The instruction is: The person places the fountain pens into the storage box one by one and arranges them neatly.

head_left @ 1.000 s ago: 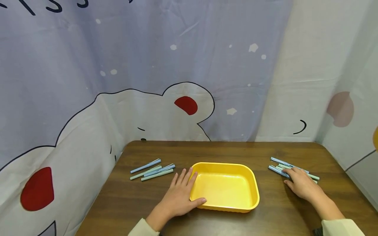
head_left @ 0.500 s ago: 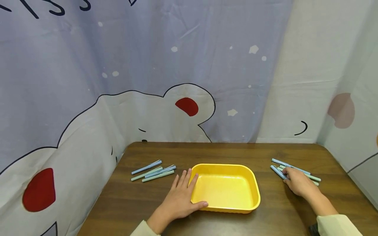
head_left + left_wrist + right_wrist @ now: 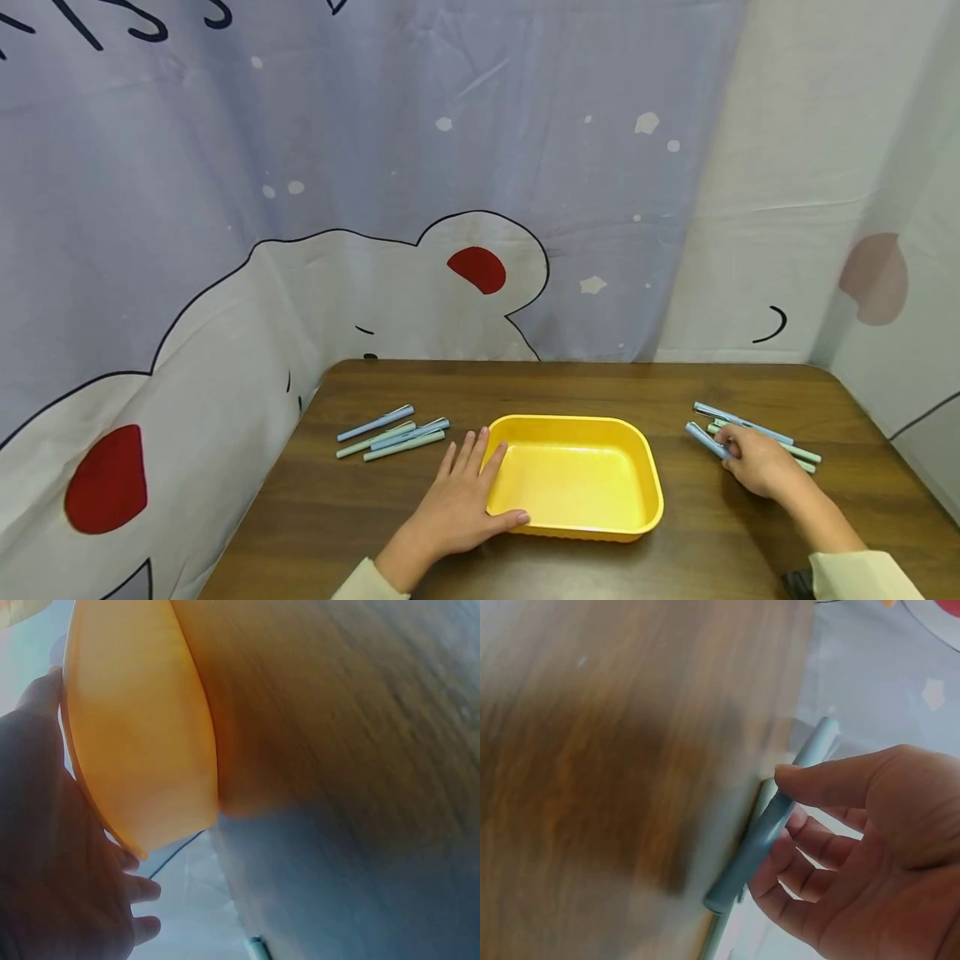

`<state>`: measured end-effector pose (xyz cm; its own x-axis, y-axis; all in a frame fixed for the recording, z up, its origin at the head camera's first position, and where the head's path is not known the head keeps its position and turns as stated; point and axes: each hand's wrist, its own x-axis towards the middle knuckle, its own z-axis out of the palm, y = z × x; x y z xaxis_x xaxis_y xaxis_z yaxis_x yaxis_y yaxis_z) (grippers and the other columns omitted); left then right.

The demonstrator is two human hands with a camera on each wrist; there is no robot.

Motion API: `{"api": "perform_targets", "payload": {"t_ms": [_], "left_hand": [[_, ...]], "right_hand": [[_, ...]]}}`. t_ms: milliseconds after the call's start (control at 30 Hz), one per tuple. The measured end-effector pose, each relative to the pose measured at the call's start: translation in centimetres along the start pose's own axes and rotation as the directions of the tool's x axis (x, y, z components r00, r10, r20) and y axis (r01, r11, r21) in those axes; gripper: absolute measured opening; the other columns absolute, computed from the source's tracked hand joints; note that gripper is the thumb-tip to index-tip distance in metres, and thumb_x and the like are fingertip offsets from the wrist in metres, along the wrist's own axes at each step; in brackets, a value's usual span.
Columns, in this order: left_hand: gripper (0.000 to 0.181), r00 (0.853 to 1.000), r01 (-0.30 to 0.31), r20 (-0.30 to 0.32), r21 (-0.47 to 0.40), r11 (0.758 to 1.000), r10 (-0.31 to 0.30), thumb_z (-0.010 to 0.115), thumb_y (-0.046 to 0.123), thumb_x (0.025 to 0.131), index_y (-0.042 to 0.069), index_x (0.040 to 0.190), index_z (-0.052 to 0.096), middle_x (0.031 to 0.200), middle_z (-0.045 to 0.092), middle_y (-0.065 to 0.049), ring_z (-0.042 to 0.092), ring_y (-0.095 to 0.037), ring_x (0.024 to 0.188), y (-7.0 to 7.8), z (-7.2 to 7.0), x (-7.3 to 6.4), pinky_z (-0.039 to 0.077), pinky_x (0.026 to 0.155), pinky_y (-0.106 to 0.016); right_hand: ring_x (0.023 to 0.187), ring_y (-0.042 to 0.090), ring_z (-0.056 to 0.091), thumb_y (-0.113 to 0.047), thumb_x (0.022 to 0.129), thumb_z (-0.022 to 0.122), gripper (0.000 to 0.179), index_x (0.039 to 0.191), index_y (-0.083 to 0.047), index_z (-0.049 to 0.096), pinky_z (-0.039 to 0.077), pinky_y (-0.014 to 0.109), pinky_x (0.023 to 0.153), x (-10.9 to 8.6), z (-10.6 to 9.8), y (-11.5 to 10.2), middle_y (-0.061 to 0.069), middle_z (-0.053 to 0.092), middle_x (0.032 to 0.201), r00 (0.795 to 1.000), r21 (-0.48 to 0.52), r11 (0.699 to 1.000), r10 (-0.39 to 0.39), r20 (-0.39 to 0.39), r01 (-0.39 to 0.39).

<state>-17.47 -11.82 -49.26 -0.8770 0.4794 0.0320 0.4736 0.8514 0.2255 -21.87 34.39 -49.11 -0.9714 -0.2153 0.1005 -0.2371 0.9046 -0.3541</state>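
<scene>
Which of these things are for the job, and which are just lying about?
For the job:
blue pen, held by the right grip
tray, touched by the left grip
right pens and left pens, probably

Just there:
table, underneath
cloth, behind

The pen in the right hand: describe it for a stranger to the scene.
On the brown table, find the yellow tray, then the pen cluster to its right. The right hand is there, pinching a blue pen at the cluster's left end. Unlike its neighbours, this one has the thumb pressed against it.
</scene>
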Motion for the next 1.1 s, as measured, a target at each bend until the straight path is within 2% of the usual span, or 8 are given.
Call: {"api": "perform_targets", "payload": {"t_ms": [133, 267, 500, 667, 800, 1000, 1100], "left_hand": [[0.098, 1.000, 0.007, 0.004, 0.006, 1.000, -0.007, 0.044, 0.079, 0.091, 0.017, 0.163, 0.023, 0.170, 0.002, -0.012, 0.008, -0.037, 0.156, 0.1, 0.0, 0.0, 0.008, 0.123, -0.059], [0.098, 1.000, 0.013, 0.002, 0.017, 1.000, -0.013, 0.042, 0.081, 0.090, 0.018, 0.163, 0.023, 0.170, 0.002, -0.012, 0.008, -0.036, 0.156, 0.2, 0.1, 0.0, 0.007, 0.123, -0.059], [0.097, 1.000, 0.005, -0.010, 0.017, 1.000, -0.005, 0.044, 0.079, 0.091, 0.016, 0.162, 0.026, 0.170, 0.006, -0.013, 0.009, -0.039, 0.155, 0.3, 0.0, 0.0, 0.008, 0.123, -0.060], [0.097, 1.000, 0.013, -0.003, 0.032, 0.999, -0.013, 0.043, 0.080, 0.090, 0.017, 0.162, 0.025, 0.170, 0.006, -0.012, 0.008, -0.038, 0.156, 0.3, -0.3, 0.0, 0.007, 0.123, -0.059], [0.097, 1.000, 0.019, 0.005, 0.033, 0.999, -0.019, 0.043, 0.080, 0.090, 0.017, 0.162, 0.026, 0.170, 0.007, -0.013, 0.009, -0.038, 0.156, 0.4, -0.5, 0.0, 0.007, 0.123, -0.059], [0.097, 1.000, 0.023, 0.012, 0.026, 0.999, -0.023, 0.043, 0.079, 0.091, 0.017, 0.162, 0.025, 0.170, 0.005, -0.012, 0.008, -0.037, 0.156, 0.4, -0.5, 0.0, 0.007, 0.123, -0.059], [0.097, 1.000, 0.024, 0.013, 0.027, 0.999, -0.024, 0.043, 0.080, 0.090, 0.017, 0.162, 0.025, 0.170, 0.005, -0.012, 0.007, -0.037, 0.156, 0.4, -0.4, 0.0, 0.007, 0.123, -0.059]], "right_hand": [[0.073, 0.018, 0.048, -0.001, 0.083, 0.077, 0.024, 0.100, -0.002, 0.060, 0.041, 0.038, 0.065, -0.3, -0.3, -0.8, 0.001, 0.051, 0.081, 1.000, 0.029, 1.000, 0.009, -0.027, -0.008], [0.074, 0.016, 0.051, -0.005, 0.083, 0.079, 0.025, 0.104, 0.001, 0.066, 0.044, 0.038, 0.066, -0.5, -0.6, -1.5, -0.002, 0.057, 0.082, 0.999, 0.057, 0.998, 0.001, -0.044, 0.001], [0.080, 0.015, 0.062, -0.011, 0.086, 0.079, 0.031, 0.113, -0.003, 0.066, 0.050, 0.034, 0.067, -1.3, -1.4, -2.9, -0.002, 0.066, 0.087, 1.000, 0.162, 0.987, 0.020, -0.017, -0.017], [0.084, 0.018, 0.067, -0.018, 0.091, 0.076, 0.040, 0.123, 0.000, 0.061, 0.052, 0.027, 0.064, -1.6, -2.0, -4.0, 0.003, 0.069, 0.094, 0.999, 0.285, 0.958, 0.036, 0.022, -0.041], [0.082, 0.017, 0.067, -0.020, 0.094, 0.073, 0.050, 0.132, 0.005, 0.053, 0.056, 0.030, 0.062, -1.8, -2.0, -4.7, 0.010, 0.068, 0.098, 0.996, 0.433, 0.898, 0.048, 0.071, -0.074], [0.078, 0.011, 0.064, -0.015, 0.097, 0.069, 0.055, 0.139, 0.007, 0.042, 0.060, 0.036, 0.062, -1.8, -1.5, -5.9, 0.018, 0.065, 0.098, 0.993, 0.652, 0.753, 0.012, 0.116, -0.085], [0.082, 0.012, 0.065, -0.014, 0.099, 0.066, 0.056, 0.141, 0.008, 0.038, 0.061, 0.040, 0.064, -1.9, -1.5, -6.6, 0.020, 0.064, 0.101, 0.990, 0.705, 0.704, -0.017, 0.139, -0.087]]}}
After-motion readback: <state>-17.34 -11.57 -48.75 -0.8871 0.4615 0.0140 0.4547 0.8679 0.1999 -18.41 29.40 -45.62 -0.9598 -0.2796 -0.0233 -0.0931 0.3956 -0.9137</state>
